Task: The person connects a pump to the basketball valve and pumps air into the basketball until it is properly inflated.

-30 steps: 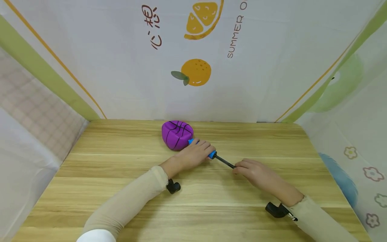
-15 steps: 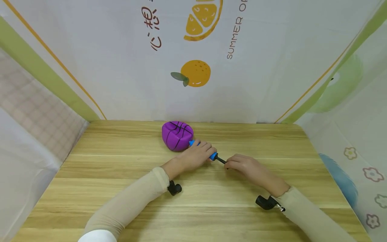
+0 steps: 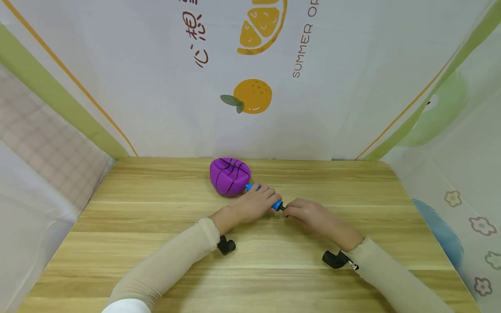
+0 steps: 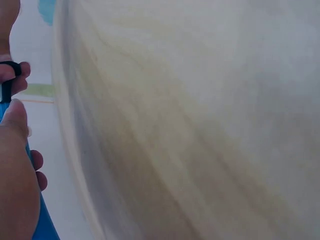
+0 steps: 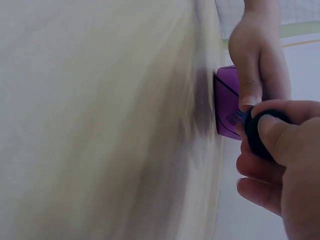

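Note:
A purple basketball [image 3: 229, 177], dented on top and partly deflated, sits near the table's back edge. Beside it my left hand [image 3: 253, 204] grips the blue barrel of a hand pump [image 3: 277, 205], whose tip points at the ball's lower right side. In the left wrist view the blue barrel [image 4: 46, 225] runs beneath the curled fingers. My right hand [image 3: 311, 215] holds the pump's far end, close to the left hand. Its thumb and fingers wrap the black handle [image 5: 257, 137] in the right wrist view. Only a short bit of black rod shows between barrel and handle.
The wooden table [image 3: 274, 282] carries the ball and both forearms. Behind it stands a white curtain [image 3: 172, 113] printed with oranges. A black camera mount [image 3: 227, 246] hangs under the left wrist, another black mount [image 3: 334, 260] under the right.
My right hand has moved left toward the left hand, pushing the black rod into the blue barrel. The left hand and the ball stay almost in place.

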`<state>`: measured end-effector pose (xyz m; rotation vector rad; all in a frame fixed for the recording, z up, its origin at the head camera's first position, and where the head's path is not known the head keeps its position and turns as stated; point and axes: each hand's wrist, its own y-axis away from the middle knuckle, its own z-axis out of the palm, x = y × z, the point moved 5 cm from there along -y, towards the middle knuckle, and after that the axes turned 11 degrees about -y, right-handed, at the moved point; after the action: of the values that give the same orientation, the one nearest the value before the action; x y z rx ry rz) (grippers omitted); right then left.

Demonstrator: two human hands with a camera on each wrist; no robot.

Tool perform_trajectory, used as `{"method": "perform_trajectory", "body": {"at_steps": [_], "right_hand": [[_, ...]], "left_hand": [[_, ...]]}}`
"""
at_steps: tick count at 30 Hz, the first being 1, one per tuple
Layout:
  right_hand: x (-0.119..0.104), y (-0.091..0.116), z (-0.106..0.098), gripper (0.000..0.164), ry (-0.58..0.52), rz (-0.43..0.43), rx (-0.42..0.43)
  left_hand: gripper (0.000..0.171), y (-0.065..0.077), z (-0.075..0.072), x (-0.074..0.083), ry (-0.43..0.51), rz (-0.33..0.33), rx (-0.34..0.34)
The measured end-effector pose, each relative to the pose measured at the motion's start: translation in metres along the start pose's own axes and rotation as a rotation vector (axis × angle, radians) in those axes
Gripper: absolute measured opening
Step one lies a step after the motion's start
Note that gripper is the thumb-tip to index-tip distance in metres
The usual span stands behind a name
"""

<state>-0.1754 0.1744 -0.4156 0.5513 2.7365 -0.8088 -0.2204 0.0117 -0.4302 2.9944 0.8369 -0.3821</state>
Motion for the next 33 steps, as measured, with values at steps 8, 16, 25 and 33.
{"method": "perform_trajectory", "body": {"at_steps": [8,16,25,33], "right_hand": [[-0.005,0.003,0.003,0.025,0.034,0.026,-0.018],[-0.011,0.014,-0.004,0.029,0.047,0.034,-0.009],[-0.025,0.034,-0.019,0.008,0.044,0.018,0.017],[-0.037,0.047,-0.030,0.041,0.095,-0.016,0.036]], "left_hand": [[0.037,0.002,-0.001,-0.002,0.036,0.031,0.005],[0.035,0.003,-0.002,-0.006,0.025,0.035,0.046],[0.035,0.005,-0.002,-0.009,0.051,0.039,0.075],[0.033,0.005,-0.002,-0.011,0.056,0.030,0.070]]}}
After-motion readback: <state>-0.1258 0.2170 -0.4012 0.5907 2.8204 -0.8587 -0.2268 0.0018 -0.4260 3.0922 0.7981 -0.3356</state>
